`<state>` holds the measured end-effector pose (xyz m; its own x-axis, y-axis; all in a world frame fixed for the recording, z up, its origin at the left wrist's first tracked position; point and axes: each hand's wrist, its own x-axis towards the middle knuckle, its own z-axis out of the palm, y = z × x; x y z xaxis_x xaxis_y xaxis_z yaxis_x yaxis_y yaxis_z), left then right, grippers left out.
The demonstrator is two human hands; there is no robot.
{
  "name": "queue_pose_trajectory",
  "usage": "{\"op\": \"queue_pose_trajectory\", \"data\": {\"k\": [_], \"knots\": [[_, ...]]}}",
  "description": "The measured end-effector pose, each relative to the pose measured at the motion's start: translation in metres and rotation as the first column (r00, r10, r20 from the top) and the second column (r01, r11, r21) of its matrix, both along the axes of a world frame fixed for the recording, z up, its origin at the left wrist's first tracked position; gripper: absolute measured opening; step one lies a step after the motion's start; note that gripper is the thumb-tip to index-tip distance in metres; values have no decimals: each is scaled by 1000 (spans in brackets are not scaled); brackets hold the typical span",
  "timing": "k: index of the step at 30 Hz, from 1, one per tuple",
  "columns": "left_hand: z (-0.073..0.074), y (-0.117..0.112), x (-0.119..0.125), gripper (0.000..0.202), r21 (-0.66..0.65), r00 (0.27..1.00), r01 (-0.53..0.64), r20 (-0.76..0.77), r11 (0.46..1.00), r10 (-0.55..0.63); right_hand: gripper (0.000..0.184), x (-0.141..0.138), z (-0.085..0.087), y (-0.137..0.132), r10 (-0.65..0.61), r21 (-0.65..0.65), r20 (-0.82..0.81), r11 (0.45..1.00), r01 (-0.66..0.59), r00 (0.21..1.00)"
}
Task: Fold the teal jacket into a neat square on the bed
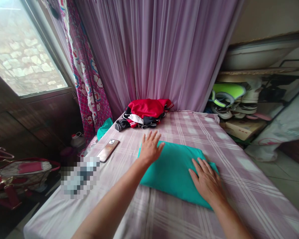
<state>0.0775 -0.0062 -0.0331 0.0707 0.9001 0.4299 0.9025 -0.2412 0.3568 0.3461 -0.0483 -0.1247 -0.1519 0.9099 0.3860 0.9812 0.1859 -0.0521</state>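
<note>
A folded teal cloth (174,172) lies flat on a bed with a pink plaid sheet (239,186). My left hand (150,147) rests palm down on the cloth's far left corner, fingers spread. My right hand (206,179) presses flat on its right side, holding nothing. Left of the cloth, a smartphone (108,150) lies face down on the sheet. Beyond my left hand sits a pile of red, black and white clothes (146,111). A small teal cloth (104,128) lies bunched at the bed's far left corner.
A pixelated patch (81,177) hides something at the bed's left edge. Sheer mauve curtains (151,49) hang behind the bed. A rack of shoes (234,103) stands at the right, and a red-trimmed bag (22,174) sits on the floor at the left.
</note>
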Motion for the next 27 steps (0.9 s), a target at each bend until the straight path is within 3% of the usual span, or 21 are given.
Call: {"op": "queue_pose_trajectory", "data": {"k": [3, 6, 8, 13, 15, 17, 21, 24, 27], "knots": [[-22, -14, 22, 62, -249, 983, -15, -180, 968, -31, 56, 5, -4, 3, 25, -14, 0, 1000, -25, 1000], [-35, -18, 23, 69, -333, 978, -43, -209, 942, -29, 57, 5, 1, 3, 33, -62, 26, 998, -32, 999], [-37, -17, 20, 69, -329, 976, -36, -212, 944, -37, 57, -2, 14, 2, 7, -67, 41, 998, -4, 999], [-36, -16, 19, 69, -322, 979, -40, -202, 946, -28, 56, -41, 68, 9, 18, 63, 12, 998, -19, 1000], [-36, -17, 20, 69, -325, 979, -41, -201, 945, -27, 56, -53, 78, 17, 39, 64, 4, 997, -39, 999], [-36, -18, 20, 69, -331, 980, -38, -197, 943, -30, 55, -59, 72, 26, 14, -45, 8, 999, -13, 1000], [-34, -19, 19, 71, -346, 982, -27, -184, 938, -39, 56, -55, 38, 41, -37, -328, 46, 943, 50, 998], [-33, -19, 19, 72, -341, 984, -18, -171, 940, -44, 59, -48, 21, 49, -17, -327, 59, 944, 36, 998], [-34, -20, 18, 72, -336, 989, -6, -143, 942, -45, 61, -45, 18, 51, -2, -305, 53, 952, 18, 999]]}}
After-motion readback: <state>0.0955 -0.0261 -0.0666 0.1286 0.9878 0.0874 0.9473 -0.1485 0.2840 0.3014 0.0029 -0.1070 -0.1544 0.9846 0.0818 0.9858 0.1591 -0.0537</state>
